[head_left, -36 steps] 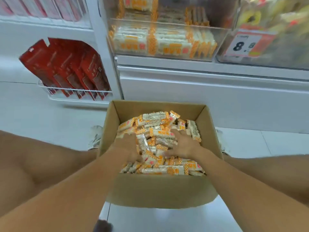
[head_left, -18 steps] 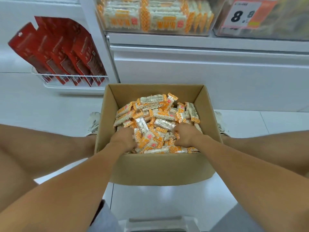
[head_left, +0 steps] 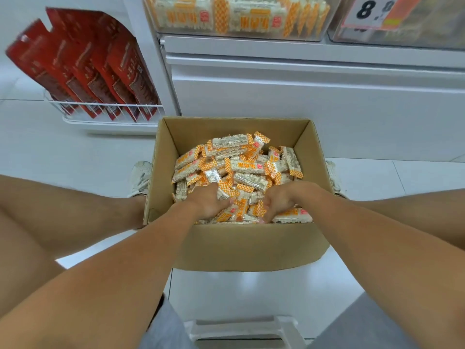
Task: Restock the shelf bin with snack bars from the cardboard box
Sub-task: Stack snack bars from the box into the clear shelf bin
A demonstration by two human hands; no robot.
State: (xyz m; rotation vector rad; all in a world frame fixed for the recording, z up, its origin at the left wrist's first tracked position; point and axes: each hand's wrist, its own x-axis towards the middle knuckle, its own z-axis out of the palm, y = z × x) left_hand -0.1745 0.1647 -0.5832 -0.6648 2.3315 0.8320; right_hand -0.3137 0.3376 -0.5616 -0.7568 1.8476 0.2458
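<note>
Our left hand (head_left: 208, 202) and our right hand (head_left: 281, 201) are both down in the box (head_left: 249, 248), at its near side. The fingers of each hand curl into the pile of bars (head_left: 241, 170), and each grip looks closed on a few bars. We cannot tell just how many each hand holds.

The bars are white with orange ends. They lie in a loose heap and fill the box. The box is brown and open at the top. It sits on the white floor (head_left: 75, 157), between our bare knees. A pale shoe (head_left: 141, 176) shows just beside the left wall of the box, and another one peeks out on the right.

Past the box stands a white shelf (head_left: 302, 84). High up on it is the clear bin (head_left: 236, 18), with bars lined up inside. To its right is a price tag (head_left: 370, 11) on another clear bin. To the left, red bags (head_left: 85, 64) lean in a white wire rack (head_left: 108, 113). Close to us, at the bottom, is a white stool (head_left: 241, 328).
</note>
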